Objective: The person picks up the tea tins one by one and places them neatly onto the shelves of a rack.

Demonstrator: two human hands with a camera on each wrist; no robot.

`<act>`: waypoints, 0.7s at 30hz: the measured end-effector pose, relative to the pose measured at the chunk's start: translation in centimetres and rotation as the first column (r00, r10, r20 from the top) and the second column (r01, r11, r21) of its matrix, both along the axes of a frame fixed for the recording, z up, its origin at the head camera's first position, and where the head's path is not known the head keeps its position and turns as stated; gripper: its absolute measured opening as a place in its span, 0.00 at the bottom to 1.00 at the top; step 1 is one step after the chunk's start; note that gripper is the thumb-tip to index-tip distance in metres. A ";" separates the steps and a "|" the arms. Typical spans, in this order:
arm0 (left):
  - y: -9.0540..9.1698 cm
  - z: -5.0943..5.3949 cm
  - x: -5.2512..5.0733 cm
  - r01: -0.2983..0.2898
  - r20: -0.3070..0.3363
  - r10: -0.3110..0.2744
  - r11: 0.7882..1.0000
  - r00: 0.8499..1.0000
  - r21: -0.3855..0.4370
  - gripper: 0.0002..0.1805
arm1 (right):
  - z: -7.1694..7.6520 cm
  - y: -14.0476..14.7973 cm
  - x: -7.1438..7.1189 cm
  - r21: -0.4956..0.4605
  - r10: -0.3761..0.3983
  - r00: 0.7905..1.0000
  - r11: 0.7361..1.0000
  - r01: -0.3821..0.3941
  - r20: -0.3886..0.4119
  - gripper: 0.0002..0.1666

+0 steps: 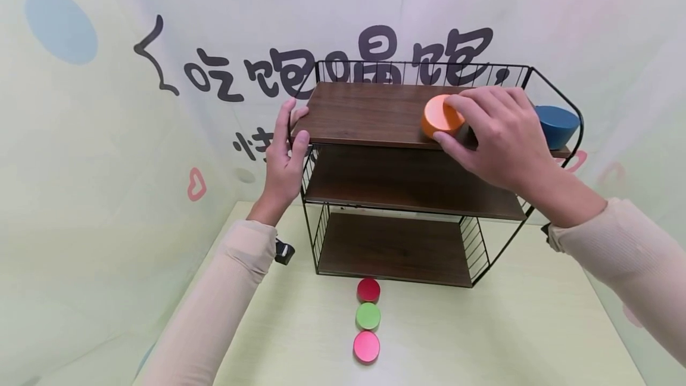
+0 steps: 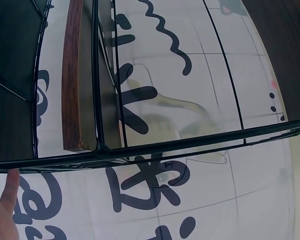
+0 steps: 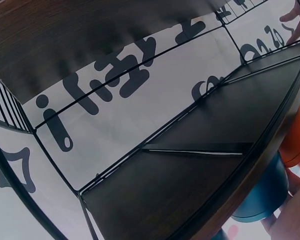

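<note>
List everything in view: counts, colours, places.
Rack: one, black and brown, centre
Table: one, pale, under the rack
Orange piece: one, orange, at the top shelf
Blue piece: at least one, blue, top shelf's right end
Red piece, green piece, pink piece: three, those colours, table before rack
Backdrop: one, mostly white, patterned, behind rack
Wrist devices: two, black, one per wrist
Sleeves: two, beige, both forearms
Left hand: one, gripping rack's left end
Right hand: one, holding orange piece

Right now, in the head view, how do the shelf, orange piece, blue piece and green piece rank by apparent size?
1. Shelf
2. Orange piece and blue piece: too alike to rank, both partly hidden
3. Green piece
</note>
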State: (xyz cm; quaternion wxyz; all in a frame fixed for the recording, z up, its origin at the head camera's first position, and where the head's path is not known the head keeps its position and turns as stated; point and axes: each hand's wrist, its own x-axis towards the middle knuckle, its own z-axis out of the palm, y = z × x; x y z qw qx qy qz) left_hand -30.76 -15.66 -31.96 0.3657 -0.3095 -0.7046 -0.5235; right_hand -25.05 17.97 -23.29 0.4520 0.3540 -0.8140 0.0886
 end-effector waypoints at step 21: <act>0.0 -0.1 -0.2 0.005 -0.017 -0.005 1.000 1.000 0.005 0.27 | -0.1 0.3 -0.6 0.004 -0.067 0.997 0.998 0.066 0.048 0.28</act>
